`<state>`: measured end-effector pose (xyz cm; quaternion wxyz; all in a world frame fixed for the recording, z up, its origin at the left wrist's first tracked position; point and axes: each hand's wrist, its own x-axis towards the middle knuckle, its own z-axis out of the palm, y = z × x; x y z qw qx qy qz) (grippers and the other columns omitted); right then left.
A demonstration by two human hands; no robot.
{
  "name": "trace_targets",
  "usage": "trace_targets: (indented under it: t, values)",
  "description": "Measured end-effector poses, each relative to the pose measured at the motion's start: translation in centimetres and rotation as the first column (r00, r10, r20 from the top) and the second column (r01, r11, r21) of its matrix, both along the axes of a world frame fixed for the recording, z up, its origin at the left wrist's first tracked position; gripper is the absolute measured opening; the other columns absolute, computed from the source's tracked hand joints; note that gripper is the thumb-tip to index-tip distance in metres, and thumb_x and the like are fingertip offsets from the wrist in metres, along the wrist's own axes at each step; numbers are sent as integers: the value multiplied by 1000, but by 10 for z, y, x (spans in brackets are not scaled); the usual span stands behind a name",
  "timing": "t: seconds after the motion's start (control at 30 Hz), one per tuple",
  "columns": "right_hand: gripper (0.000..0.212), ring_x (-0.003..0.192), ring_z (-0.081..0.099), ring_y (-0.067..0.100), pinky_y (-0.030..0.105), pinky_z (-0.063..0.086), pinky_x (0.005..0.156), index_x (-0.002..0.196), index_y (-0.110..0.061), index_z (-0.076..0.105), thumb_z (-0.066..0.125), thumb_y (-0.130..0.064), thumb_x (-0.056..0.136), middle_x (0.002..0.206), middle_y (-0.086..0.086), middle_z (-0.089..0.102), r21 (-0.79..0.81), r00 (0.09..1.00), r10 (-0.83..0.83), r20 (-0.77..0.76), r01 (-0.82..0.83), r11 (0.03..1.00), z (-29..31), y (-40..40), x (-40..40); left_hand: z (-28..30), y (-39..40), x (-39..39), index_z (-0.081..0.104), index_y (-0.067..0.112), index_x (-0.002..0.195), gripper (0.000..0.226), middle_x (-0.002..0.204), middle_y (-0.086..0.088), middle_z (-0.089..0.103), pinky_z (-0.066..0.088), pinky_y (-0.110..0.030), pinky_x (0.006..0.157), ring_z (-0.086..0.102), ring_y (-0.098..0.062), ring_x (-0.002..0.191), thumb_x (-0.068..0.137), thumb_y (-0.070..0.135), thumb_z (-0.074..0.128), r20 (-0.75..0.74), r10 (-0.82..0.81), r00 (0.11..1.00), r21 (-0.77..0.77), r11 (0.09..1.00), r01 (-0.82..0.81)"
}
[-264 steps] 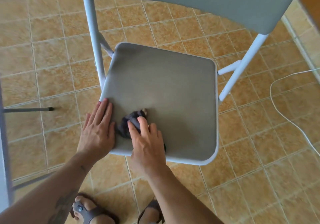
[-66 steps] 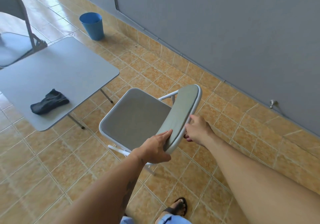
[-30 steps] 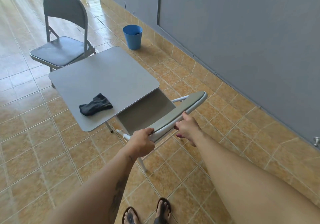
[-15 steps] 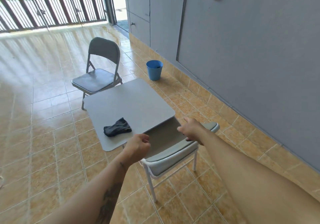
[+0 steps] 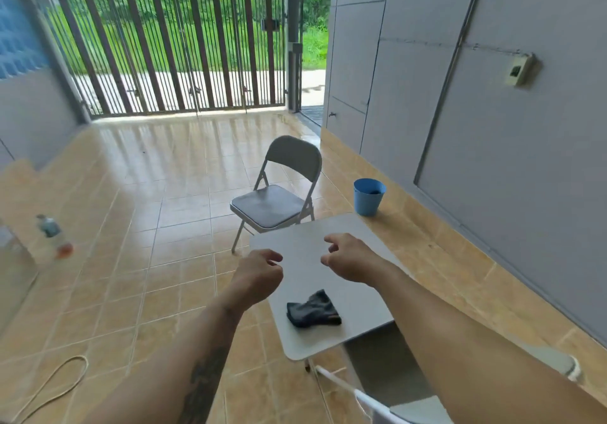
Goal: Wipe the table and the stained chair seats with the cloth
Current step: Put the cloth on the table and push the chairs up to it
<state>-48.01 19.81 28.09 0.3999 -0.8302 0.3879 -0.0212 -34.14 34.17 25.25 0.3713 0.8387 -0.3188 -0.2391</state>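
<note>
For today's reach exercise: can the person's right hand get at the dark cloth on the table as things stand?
Probably yes. The right hand hangs empty above the table, the cloth lies uncovered nearer the person, and nothing stands between them.

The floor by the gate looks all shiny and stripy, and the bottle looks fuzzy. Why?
Head view: daylight through the gate bounces off the glossy floor, mirroring the bars as pale stripes. The bottle sits near the wide lens's left edge, where the picture smears. The cloth on the table looks sharp.
</note>
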Motion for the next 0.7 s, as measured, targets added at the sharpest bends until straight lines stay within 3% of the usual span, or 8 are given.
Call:
trace_targets:
  t: [0.2,0.37,0.5,0.7]
  values:
    - [59,124,51,26,32,42,96,148,-16,40,54,-21,90,141,11,52,-34,998,49,34,-48,998,5,26,142,15,31,140,70,19,119,40,118,-5,71,50,-28,90,65,-21,104,83,13,54,13,50,999,-7,999,-50]
    - [58,130,48,30,38,40,106,147,-15,41,54,-23,91,146,13,48,-23,998,69,13,-69,997,8,26,240,31,40,243,70,18,120,39,118,-7,71,47,-25,84,65,-23,102,85,12,55,37,88,995,-5,996,-88]
    - [58,129,48,30,46,39,109,146,-17,42,53,-25,90,146,11,49,-51,997,79,-2,-79,996,6,5,313,34,25,318,70,18,120,39,119,-6,70,51,-27,85,66,-22,102,86,11,54,47,113,992,-15,994,-113]
    - [56,130,48,28,43,38,109,146,-20,42,52,-26,91,146,9,49,-56,996,85,23,-84,995,-13,-73,429,32,-34,433,69,19,119,35,110,-5,71,50,-25,80,67,-19,96,88,14,54,42,128,991,-24,992,-127]
